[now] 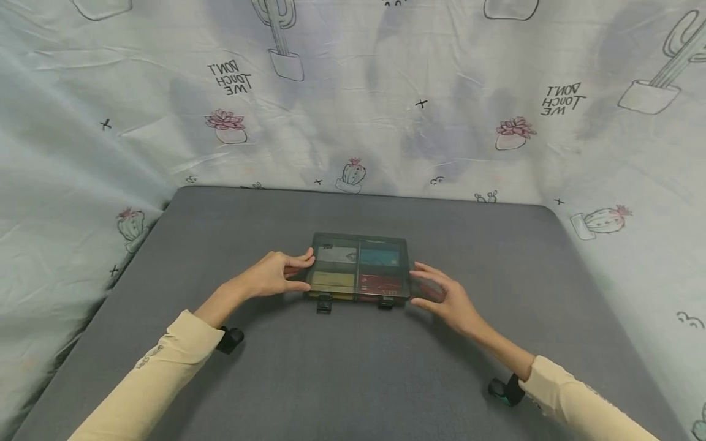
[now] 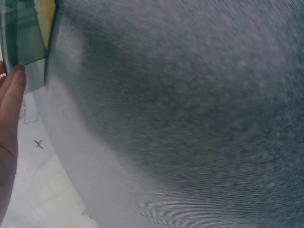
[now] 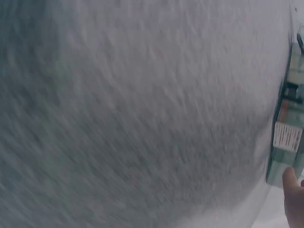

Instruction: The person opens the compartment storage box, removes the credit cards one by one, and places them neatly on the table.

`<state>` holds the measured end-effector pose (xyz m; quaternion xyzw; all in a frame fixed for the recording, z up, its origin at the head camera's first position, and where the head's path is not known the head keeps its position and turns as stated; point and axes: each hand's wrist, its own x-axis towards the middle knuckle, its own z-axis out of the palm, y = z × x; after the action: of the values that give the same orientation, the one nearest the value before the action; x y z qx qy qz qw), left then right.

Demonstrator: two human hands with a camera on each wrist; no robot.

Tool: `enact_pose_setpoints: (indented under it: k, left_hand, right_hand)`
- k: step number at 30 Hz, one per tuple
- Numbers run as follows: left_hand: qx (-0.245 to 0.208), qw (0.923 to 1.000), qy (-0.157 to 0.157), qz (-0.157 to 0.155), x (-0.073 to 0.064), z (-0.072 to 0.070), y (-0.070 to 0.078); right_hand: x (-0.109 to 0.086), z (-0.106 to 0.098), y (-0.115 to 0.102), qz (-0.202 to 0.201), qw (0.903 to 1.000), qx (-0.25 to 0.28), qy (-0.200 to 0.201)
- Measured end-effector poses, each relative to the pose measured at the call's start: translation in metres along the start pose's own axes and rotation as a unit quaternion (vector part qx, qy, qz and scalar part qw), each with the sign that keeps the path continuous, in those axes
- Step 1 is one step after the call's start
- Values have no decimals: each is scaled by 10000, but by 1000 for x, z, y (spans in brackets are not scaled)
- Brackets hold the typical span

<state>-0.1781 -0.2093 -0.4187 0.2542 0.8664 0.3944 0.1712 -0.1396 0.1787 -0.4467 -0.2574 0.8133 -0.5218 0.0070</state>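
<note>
A flat, dark see-through plastic organizer case (image 1: 357,268) lies mid-table, its lid down. Four compartments show through it, holding grey, blue, yellow and red contents. At the front edge are two black latches; the left latch (image 1: 324,304) hangs down toward me. My left hand (image 1: 270,274) grips the case's left side, thumb near the front corner and fingers farther back. My right hand (image 1: 444,299) holds the right side with bent fingers and thumb at the edge. In the right wrist view, a thumb (image 3: 290,190) overlaps the case corner near a barcode label (image 3: 287,137).
Beneath everything is a grey table (image 1: 353,380) with rounded far corners. A white cactus-print cloth (image 1: 353,104) hangs behind it and along both sides. Black wrist straps with small devices sit at the left wrist (image 1: 230,340) and right wrist (image 1: 506,391).
</note>
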Motion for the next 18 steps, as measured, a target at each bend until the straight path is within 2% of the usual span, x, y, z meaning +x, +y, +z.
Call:
enact_pose_setpoints:
  k: [4,8,12,18]
  left_hand:
    - [25,9998,105,175,1,4,-5]
    - [96,9988,330,349,1,10,-9]
    - [4,9970,587,502,0,13,-11]
    - [-450,9936,794,660,-6,13,-15]
  right_hand:
    - [4,-3,6,29,9996,45,-277]
    - [7,-2,6,-74,9975,-618,-340]
    - [10,1,6,-286,9905,-1325,-247]
    - [14,1,4,-430,9823,-1810,-210]
